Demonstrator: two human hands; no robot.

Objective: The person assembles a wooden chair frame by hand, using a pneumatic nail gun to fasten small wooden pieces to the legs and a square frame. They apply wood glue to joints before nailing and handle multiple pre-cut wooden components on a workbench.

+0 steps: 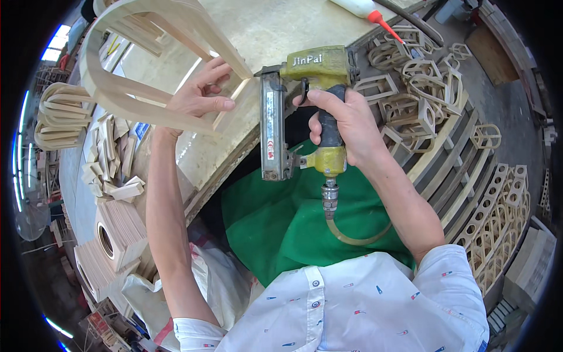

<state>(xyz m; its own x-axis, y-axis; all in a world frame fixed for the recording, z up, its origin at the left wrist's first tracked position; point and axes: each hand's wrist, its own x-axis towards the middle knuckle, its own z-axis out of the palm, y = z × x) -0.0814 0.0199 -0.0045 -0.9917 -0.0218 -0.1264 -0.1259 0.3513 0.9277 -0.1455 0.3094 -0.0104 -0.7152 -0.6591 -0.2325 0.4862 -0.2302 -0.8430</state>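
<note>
My right hand (352,123) is wrapped round the black grip of a yellow-green pneumatic nail gun (319,64), index finger at the trigger. The gun's nose meets the near corner of a pale wooden frame (111,100), made of arched sides joined by slats. This frame stands tilted on the table. Through it reaches my left hand (205,91), thumb stretched out and fingers loosely curved apart, close to the bottom slat (231,102). One leg of the frame crosses in front of the left wrist. An air hose (358,237) hangs from the gun's metal coupling.
The worn table (234,138) has a white glue bottle (358,7) with a red nozzle at its far edge. Wood offcuts (108,152) and stacked wooden panels (120,229) lie left. Several small frames (422,88) are heaped on slats at right, beside perforated strips (492,217).
</note>
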